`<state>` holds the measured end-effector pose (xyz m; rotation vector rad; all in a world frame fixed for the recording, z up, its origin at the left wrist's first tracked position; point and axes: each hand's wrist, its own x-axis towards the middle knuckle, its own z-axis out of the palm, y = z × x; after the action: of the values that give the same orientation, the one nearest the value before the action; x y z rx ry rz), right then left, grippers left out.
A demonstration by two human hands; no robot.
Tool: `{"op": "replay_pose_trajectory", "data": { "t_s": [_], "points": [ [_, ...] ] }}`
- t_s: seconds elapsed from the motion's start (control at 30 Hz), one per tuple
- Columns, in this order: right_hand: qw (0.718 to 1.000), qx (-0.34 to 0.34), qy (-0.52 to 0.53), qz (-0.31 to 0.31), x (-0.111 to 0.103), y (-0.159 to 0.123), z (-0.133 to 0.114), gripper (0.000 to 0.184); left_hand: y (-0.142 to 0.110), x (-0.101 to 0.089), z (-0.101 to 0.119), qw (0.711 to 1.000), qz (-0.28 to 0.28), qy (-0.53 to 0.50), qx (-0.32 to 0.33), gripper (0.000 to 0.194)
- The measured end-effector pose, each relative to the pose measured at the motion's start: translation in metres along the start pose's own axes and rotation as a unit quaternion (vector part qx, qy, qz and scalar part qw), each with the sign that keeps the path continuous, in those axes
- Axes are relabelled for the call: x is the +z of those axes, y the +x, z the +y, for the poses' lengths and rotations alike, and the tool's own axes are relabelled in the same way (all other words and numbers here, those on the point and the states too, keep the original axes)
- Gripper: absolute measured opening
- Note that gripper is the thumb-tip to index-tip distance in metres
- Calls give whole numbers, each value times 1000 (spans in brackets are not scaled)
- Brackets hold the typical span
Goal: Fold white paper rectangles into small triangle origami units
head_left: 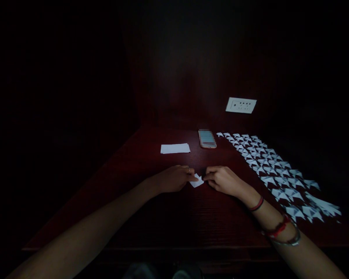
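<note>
A small folded piece of white paper [196, 182] is between my two hands, just above or on the dark red table. My left hand [178, 178] pinches its left side, the thumb lying over the paper. At the paper's right corner, my right hand [222, 179] has its fingers curled and closed on the edge. Beyond my hands lies a short stack of white paper sheets [175, 148]. Rows of folded white paper pieces [261, 155], pointed in shape, spread along the right side.
A phone [207, 138] with a blurred screen lies at the back of the table [163, 217]. White paper strips [322, 204] lie at the right, beside the folded pieces. A white power socket [241, 105] is on the back panel. The surroundings are very dark.
</note>
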<state>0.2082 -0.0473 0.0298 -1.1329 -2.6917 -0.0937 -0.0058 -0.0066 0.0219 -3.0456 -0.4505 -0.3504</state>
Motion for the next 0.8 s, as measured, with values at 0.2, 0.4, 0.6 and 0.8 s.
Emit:
{"op": "replay_pose_trajectory", "data": {
  "t_s": [0.2, 0.4, 0.6, 0.8],
  "points": [
    [999, 23, 46, 13, -5, -2, 0, 24, -1, -1, 6, 1000, 0, -13, -7, 40],
    [994, 31, 101, 5, -1, 1, -1, 19, -1, 2, 11, 1000, 2, -6, -19, 43],
    [987, 60, 148, 29, 9, 3, 1, 9, -3, 0, 9, 999, 0, -45, -12, 46],
    [978, 63, 194, 46, 10, 7, -2, 5, -3, 0, 8, 999, -3, -44, -3, 45]
  ]
}}
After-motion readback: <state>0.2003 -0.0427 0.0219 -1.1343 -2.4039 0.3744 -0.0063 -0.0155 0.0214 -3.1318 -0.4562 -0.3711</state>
